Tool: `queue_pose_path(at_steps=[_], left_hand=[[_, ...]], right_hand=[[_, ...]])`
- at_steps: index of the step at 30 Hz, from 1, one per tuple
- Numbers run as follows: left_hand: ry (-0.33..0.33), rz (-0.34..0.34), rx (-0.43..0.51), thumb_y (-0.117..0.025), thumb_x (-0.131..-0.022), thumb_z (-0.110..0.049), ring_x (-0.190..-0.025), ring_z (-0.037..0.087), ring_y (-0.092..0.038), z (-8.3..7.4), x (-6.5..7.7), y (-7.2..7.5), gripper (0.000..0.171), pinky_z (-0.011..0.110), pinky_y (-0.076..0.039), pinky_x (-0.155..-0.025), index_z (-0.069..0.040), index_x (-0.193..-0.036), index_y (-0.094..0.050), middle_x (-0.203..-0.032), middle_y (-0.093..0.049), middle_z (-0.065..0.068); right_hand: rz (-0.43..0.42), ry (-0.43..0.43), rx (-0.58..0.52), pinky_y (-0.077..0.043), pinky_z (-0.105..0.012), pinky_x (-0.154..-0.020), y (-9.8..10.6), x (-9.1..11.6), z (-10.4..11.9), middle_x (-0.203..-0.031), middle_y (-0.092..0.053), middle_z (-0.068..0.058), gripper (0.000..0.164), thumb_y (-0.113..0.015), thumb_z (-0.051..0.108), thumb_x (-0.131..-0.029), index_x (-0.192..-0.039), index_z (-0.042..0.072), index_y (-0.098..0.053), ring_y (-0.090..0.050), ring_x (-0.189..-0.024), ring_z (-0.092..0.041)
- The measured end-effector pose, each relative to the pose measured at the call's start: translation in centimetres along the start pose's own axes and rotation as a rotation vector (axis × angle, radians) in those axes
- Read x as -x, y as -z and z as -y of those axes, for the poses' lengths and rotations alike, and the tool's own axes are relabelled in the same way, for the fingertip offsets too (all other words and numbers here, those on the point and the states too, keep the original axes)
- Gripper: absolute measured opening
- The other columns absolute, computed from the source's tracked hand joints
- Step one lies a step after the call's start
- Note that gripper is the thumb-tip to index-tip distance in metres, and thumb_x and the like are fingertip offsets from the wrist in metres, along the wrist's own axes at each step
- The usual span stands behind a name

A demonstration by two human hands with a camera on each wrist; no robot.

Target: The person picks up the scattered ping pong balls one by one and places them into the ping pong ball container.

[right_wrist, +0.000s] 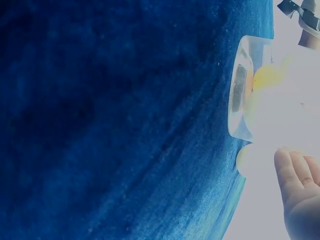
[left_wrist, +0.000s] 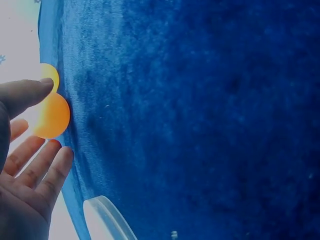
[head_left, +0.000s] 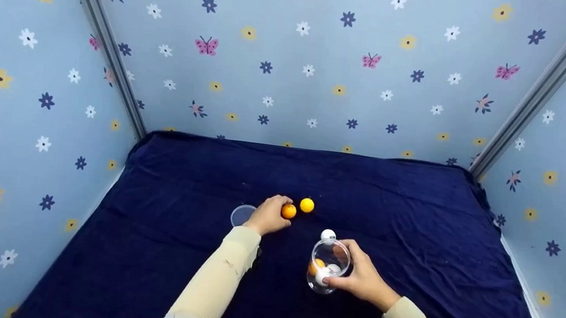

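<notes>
My left hand (head_left: 269,215) reaches around an orange ping-pong ball (head_left: 289,211), its thumb and fingers spread on either side of it. In the left wrist view the fingers (left_wrist: 56,172) are fairly straight beside that orange ball (left_wrist: 54,117). Just beyond lies a yellow-orange ball (head_left: 307,205). My right hand (head_left: 363,277) holds a clear plastic cup (head_left: 318,287) by its side, thumb in front and fingers behind. Inside the cup are an orange ball (head_left: 317,266) and white balls (head_left: 323,277). Behind its rim shows another white ball (head_left: 328,234).
A clear round lid (head_left: 242,215) lies on the dark blue cloth (head_left: 183,271), partly covered by my left hand. Patterned light-blue walls (head_left: 291,90) enclose the cloth at the back and both sides. Glare washes out part of the right wrist view.
</notes>
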State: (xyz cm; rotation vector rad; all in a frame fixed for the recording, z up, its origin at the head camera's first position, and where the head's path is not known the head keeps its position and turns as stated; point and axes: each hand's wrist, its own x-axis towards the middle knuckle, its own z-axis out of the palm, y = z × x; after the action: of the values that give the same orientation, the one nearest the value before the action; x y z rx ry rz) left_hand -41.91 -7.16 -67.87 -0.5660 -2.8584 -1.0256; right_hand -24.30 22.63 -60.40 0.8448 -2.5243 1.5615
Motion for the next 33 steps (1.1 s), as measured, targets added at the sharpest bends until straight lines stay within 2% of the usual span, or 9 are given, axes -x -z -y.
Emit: queue_pose_path(at_steps=[4,14,24,27,33], left_hand=[[0.01,0.012,-0.004,-0.09,-0.081,-0.017,-0.124,0.03,-0.071,0.6,-0.3,-0.5,0.059,0.048,-0.056,-0.111,-0.011,-0.137,-0.071,-0.134,-0.074,0.009],[0.039,-0.018,0.04,-0.085,-0.088,-0.008,-0.119,0.032,-0.072,-0.3,0.0,-0.3,0.044,0.049,-0.057,-0.108,-0.009,-0.13,-0.07,-0.128,-0.076,0.014],[0.038,-0.048,0.062,-0.087,-0.089,-0.01,-0.112,0.028,-0.073,0.6,-0.2,-0.6,0.037,0.047,-0.059,-0.103,-0.012,-0.123,-0.071,-0.122,-0.077,0.01],[0.021,-0.066,0.063,-0.087,-0.089,-0.008,-0.11,0.028,-0.073,0.0,0.4,0.0,0.036,0.046,-0.059,-0.101,-0.011,-0.121,-0.071,-0.119,-0.077,0.01],[0.051,0.002,0.078,-0.082,-0.095,-0.005,-0.117,0.034,-0.071,-5.0,2.8,3.9,0.034,0.05,-0.057,-0.106,-0.005,-0.127,-0.07,-0.127,-0.075,0.017]], right_hand=[[0.002,-0.017,0.006,-0.061,-0.036,-0.103,0.1,0.0,-0.1,-0.128,-0.074,-0.019,0.076,-0.101,0.019,-0.075,-0.134,-0.004,-0.06,-0.074,-0.115,-0.039],[0.016,-0.065,0.008,-0.059,-0.032,-0.104,0.0,-0.1,-0.3,-0.129,-0.073,-0.017,0.078,-0.102,0.02,-0.073,-0.134,-0.002,-0.059,-0.074,-0.116,-0.038],[0.022,-0.069,-0.011,-0.06,-0.036,-0.103,-0.1,0.0,-0.3,-0.128,-0.074,-0.017,0.077,-0.102,0.02,-0.074,-0.135,-0.002,-0.059,-0.074,-0.115,-0.039],[0.014,-0.047,-0.006,-0.061,-0.038,-0.102,-0.2,0.0,-0.3,-0.127,-0.074,-0.018,0.076,-0.101,0.019,-0.074,-0.134,-0.002,-0.06,-0.074,-0.113,-0.037],[0.005,-0.028,0.012,-0.061,-0.039,-0.102,0.0,-0.1,-0.1,-0.126,-0.074,-0.02,0.076,-0.102,0.019,-0.073,-0.133,-0.004,-0.06,-0.074,-0.113,-0.036]])
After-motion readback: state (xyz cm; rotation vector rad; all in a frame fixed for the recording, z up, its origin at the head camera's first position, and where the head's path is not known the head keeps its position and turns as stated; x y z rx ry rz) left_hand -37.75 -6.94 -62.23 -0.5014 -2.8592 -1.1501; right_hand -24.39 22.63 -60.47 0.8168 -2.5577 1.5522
